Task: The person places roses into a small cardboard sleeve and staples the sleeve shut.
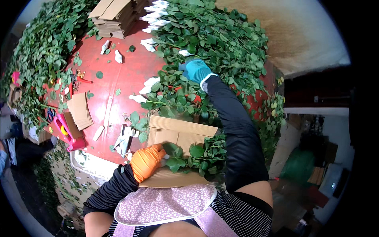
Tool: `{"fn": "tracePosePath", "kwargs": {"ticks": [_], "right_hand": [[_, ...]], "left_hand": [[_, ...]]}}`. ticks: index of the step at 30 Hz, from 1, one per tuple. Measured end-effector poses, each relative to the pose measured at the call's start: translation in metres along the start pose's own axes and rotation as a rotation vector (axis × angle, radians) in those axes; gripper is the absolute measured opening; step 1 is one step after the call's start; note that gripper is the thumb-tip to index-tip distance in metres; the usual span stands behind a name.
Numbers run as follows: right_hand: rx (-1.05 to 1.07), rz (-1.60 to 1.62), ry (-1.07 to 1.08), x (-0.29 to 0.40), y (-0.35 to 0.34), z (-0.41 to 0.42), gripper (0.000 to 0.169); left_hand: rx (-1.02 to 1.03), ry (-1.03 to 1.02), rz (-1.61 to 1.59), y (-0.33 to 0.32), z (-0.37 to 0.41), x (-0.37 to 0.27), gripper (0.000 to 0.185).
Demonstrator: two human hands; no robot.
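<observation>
My left hand (148,162), in an orange glove, is closed around the white-wrapped head of a leafy flower stem, low on an opened corrugated cardboard sheet (183,123). Leafy stems (204,163) extend to the right across the cardboard. Farther up, my right hand (196,70), in a teal glove, reaches into the pile of leafy stems (219,38). A white-wrapped flower head (185,53) lies just beyond its fingers; whether the hand grips a stem is hidden. More wrapped heads (151,81) stick out at the pile's left edge.
Flat cardboard pieces (114,22) are stacked at the back; more (80,111) lie at left beside a pink tape dispenser (66,131). Red-handled pruning shears (84,80) and loose wrapped heads (118,56) rest on the red table (103,89). Another leafy pile (47,44) fills the far left.
</observation>
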State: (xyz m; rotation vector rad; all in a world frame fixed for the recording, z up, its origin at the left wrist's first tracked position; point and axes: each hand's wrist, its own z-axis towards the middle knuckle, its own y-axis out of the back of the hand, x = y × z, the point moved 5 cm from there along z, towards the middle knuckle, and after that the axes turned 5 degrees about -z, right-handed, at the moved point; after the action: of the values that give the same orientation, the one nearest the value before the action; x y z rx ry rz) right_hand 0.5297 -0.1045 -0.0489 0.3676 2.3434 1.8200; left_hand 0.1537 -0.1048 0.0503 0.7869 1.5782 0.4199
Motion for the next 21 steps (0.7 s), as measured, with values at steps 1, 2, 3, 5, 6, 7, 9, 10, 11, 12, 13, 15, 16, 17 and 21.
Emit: {"fn": "tracePosePath", "kwargs": {"ticks": [1,2,3,5,6,7,9,10,11,12,13,15,16,17,21], "right_hand": [[-0.105,0.025,0.029,0.008,0.018,-0.007,0.029],[-0.125,0.052,-0.005,0.011,0.032,-0.013,0.025],[-0.145,0.082,-0.042,0.027,0.071,-0.026,0.022],[-0.357,-0.069,0.002,0.052,0.126,-0.06,0.019],[-0.353,-0.116,-0.012,0.061,0.138,-0.075,0.024],[-0.331,-0.14,-0.027,0.068,0.149,-0.086,0.025],[-0.34,-0.133,-0.096,0.034,0.122,-0.094,0.024],[-0.371,-0.015,-0.103,0.013,0.099,-0.1,0.022],[-0.457,0.02,-0.062,0.006,0.091,-0.107,0.02],[-0.419,0.194,-0.138,0.002,0.088,-0.107,0.021],[-0.39,0.301,-0.235,-0.003,0.086,-0.115,0.024],[-0.328,0.43,-0.416,-0.012,0.1,-0.13,0.03],[-0.324,0.473,-0.448,-0.006,0.111,-0.137,0.033],[-0.374,0.486,-0.424,0.001,0.123,-0.145,0.032],[-0.617,0.805,-0.027,0.065,0.167,-0.194,0.027]], "left_hand": [[-0.029,-0.008,-0.002,-0.003,-0.002,-0.002,0.04],[-0.044,-0.007,0.055,-0.006,-0.004,-0.001,0.037],[-0.046,0.014,0.069,-0.01,-0.004,0.0,0.04],[-0.035,0.057,0.123,-0.014,-0.004,0.001,0.045],[-0.126,-0.016,0.117,-0.012,-0.006,0.0,0.044],[-0.132,-0.016,0.141,-0.012,-0.007,0.001,0.044],[-0.12,-0.042,0.186,-0.01,-0.001,-0.001,0.043],[-0.104,-0.059,0.16,-0.005,0.0,-0.003,0.046],[-0.081,-0.066,0.171,-0.007,-0.004,-0.002,0.047],[-0.071,-0.063,0.179,-0.012,-0.005,-0.002,0.048],[-0.061,-0.061,0.187,-0.015,-0.005,-0.001,0.048],[-0.078,-0.041,0.18,-0.009,-0.003,0.001,0.049],[-0.096,-0.038,0.123,-0.009,-0.005,0.003,0.048],[-0.114,-0.033,0.065,-0.008,-0.007,0.005,0.048],[-0.2,-0.078,-0.134,0.001,-0.006,-0.001,0.047]]}}
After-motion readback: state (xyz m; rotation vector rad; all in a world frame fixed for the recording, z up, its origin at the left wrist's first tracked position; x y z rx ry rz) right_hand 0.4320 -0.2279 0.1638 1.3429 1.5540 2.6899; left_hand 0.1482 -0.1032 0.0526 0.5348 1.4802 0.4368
